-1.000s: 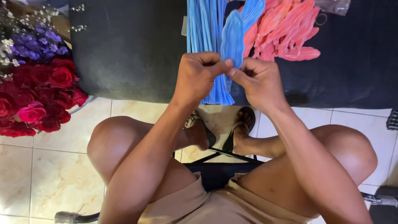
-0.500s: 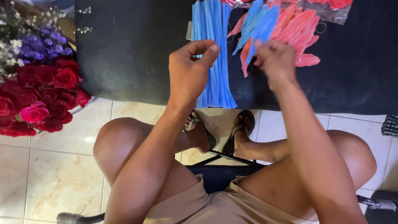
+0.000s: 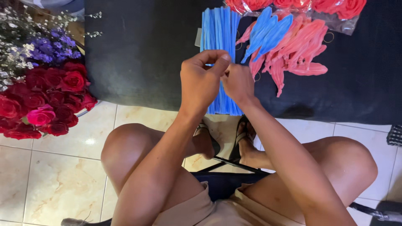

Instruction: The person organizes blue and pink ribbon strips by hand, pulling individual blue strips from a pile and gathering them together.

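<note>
Now both hands meet over the black cloth [image 3: 138, 50]: the left hand [image 3: 201, 81] and right hand [image 3: 238, 83], apart half a second ago, pinch fingertip to fingertip on a blue pipe cleaner [image 3: 215, 63], mostly hidden. Beneath lies the blue bundle [image 3: 220, 29]; pink folded shapes [image 3: 293, 50] beside; roses [image 3: 46, 98] left.

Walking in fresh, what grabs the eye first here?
Probably the red roses massed at the left edge, with purple and white sprigs above them. Next, the bundle of blue pipe cleaners on the black cloth, where the left hand and right hand pinch together. Pink and blue petal shapes fan out to the right.
</note>
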